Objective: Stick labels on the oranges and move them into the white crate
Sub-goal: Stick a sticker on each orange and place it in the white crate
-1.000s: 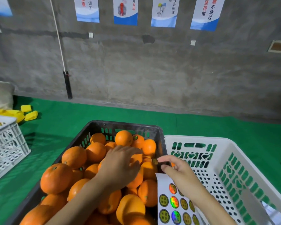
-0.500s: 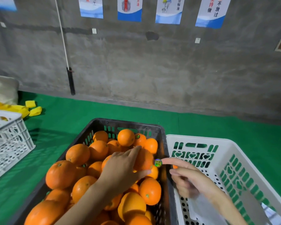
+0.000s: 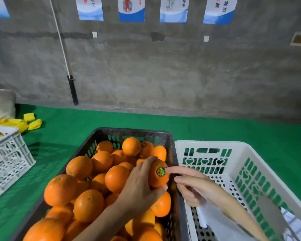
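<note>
Orange (image 3: 157,180) held just above the heap, at the right side of the black crate (image 3: 132,131), close to that crate's right wall. Round shiny label (image 3: 160,171) sat on the orange's upper face, turned toward the camera.

Left hand (image 3: 139,186) gripped the orange, fingers wrapped over its left side and thumb underneath.

Right hand (image 3: 193,187) reached in from over the white crate (image 3: 208,144). Index finger straight, tip touching the label's right edge. Its other fingers were curled, apparently round the top of a white sheet (image 3: 208,216) that hung down into the white crate; the grip itself was partly hidden.

Black crate heaped with other oranges (image 3: 89,204). One near the far end (image 3: 146,147) also carried a small round label.

The two crates stood side by side, walls touching, white one to the right. Little of the white crate's floor showed past the arm and the sheet.

Both rested on a green mat (image 3: 233,133). A second white crate (image 3: 9,153) stood well apart at the left edge, with yellow pieces (image 3: 31,121) behind it. Grey concrete wall (image 3: 163,75) beyond, blue-and-white posters (image 3: 131,9) along the top.
</note>
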Available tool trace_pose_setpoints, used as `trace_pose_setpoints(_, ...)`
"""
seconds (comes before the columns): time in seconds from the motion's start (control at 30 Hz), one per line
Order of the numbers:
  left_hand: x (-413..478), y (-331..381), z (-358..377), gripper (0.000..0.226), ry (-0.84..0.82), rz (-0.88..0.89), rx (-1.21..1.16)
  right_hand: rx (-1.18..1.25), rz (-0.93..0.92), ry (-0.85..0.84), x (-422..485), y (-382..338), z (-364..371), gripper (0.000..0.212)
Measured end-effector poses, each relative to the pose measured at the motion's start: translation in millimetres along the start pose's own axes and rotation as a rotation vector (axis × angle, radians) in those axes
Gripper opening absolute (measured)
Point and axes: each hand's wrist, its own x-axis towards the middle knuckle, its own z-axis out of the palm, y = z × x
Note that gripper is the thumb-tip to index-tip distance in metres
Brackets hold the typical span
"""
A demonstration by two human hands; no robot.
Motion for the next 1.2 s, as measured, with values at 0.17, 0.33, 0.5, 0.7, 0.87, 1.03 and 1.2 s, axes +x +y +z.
trace_pose_setpoints(0.17, -3.1, -2.4, 3.5, 0.084, -0.002, 0.079, 0.208, -0.386, -0.029, 0.363, 27.5, 3.6, 27.5, 0.006)
trace_pose_setpoints(0.33, -1.8, -7.5, 6.9, 0.085, 0.033, 0.101, 0.255, -0.294, -0.060, 0.500, 36.9, 9.0, 34.5, 0.018)
trace_pose_setpoints(0.5, -2.9, -1.3, 4.1, 0.083, 0.067, 0.119, 0.100, -0.240, 0.064, 0.429, 34.0, 3.7, 28.0, 0.052)
trace_pose_setpoints(0.7, -4.1, 12.0, -1.3, 0.081, 0.092, 0.140, 0.007, -0.321, 0.006, 0.338, 31.8, -1.4, 38.3, 0.027)
trace_pose_setpoints(0.87, -3.2, 33.3, 1.4, 0.077, -0.042, -0.319, -0.655, -0.118, -0.024, 0.600, 36.5, 5.4, 45.0, 0.053)
trace_pose_setpoints(1.03, -3.4, 47.9, 5.4, 0.015, -0.442, -0.408, -0.737, 0.012, -0.079, 0.779, 34.9, -0.2, 46.1, 0.034)
trace_pose_setpoints(1.2, 0.1, 43.1, -9.9, 0.022, -0.313, -0.592, -0.948, 0.473, 0.096, 1.002, 41.6, 15.0, 32.5, 0.051)
